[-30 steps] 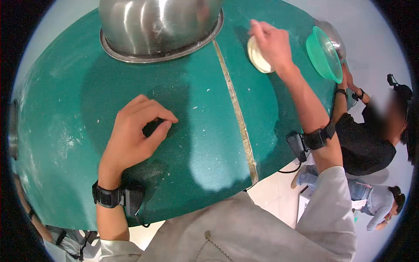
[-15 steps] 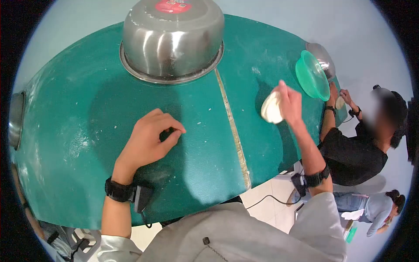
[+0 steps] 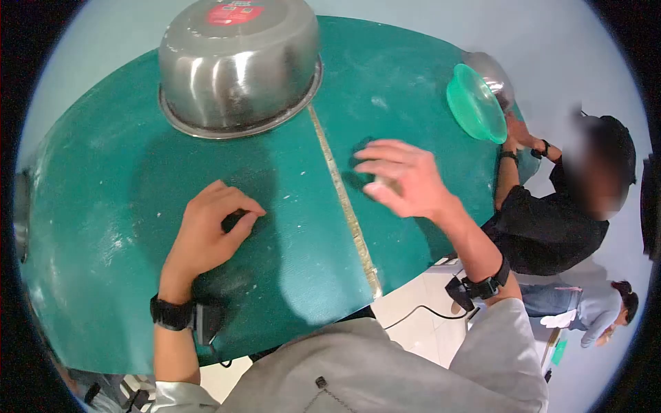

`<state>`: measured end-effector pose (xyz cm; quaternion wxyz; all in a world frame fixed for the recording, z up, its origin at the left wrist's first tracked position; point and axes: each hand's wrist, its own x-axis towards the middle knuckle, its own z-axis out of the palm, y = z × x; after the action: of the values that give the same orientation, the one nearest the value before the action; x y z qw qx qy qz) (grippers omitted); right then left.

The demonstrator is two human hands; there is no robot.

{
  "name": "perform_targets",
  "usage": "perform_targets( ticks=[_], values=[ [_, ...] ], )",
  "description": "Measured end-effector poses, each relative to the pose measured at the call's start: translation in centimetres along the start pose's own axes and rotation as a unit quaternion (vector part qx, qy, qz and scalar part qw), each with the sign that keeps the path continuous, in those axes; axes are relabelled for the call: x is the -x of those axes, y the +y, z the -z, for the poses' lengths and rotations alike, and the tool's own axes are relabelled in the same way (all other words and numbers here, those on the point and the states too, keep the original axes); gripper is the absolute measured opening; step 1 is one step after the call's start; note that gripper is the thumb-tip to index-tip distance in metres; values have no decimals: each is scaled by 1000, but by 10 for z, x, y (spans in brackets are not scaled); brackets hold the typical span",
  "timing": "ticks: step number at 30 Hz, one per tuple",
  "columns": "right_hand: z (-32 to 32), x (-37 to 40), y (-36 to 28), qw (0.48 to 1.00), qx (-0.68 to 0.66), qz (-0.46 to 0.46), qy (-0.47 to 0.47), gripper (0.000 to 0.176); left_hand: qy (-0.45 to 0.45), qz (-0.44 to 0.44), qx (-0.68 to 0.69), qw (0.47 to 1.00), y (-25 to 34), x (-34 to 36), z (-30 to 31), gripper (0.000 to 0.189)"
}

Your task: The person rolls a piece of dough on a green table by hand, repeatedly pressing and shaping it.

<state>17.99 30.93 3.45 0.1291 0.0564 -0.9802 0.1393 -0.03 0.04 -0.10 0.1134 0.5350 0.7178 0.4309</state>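
Note:
My left hand rests low over the green table, its fingers curled and thumb meeting forefinger, with nothing showing between them. To the right of the table's seam, my right hand is palm down, fingers bent over a piece of pale dough. Only a small patch of the dough shows between thumb and forefinger; the hand hides the rest. A black strap with a small box is on my left wrist, and a similar strap is on the right one.
A large steel basin stands upside down at the back. Farther right are a green plastic bowl and a steel bowl. A person in black works at the right edge; another person is behind. Flour marks dot the table.
My right hand has turned palm down and moved left toward the seam, covering most of the dough. My left hand keeps its curled shape. The view has shifted slightly.

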Motion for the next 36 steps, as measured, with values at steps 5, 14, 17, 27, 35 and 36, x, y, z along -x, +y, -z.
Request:
perform_targets(
  ticks=[5, 14, 17, 27, 35, 36],
  values=[
    [-8, -30, -16, 991, 96, -14, -88, 32, 13, -13, 18, 1000, 0, -3, -5, 6],
    [-37, -37, 84, 956, 48, -188, 218, 40, 24, 39, 17, 999, 6, 0, -7, 7],
    [-21, -19, 62, 964, 53, -226, 127, 31, 9, 24, -2, 1000, 6, 0, -4, 6],
    [11, 48, 22, 974, 7, -222, 36, 27, 15, -27, -2, 1000, -10, 8, -4, 6],
    [-25, -14, -20, 984, 100, 41, 141, 20, -8, 0, -3, 1000, -6, 3, -1, 6],
    [-27, -13, -24, 988, 122, -12, 94, 22, -8, -9, -8, 1000, -6, 2, -2, 6]
  ],
)
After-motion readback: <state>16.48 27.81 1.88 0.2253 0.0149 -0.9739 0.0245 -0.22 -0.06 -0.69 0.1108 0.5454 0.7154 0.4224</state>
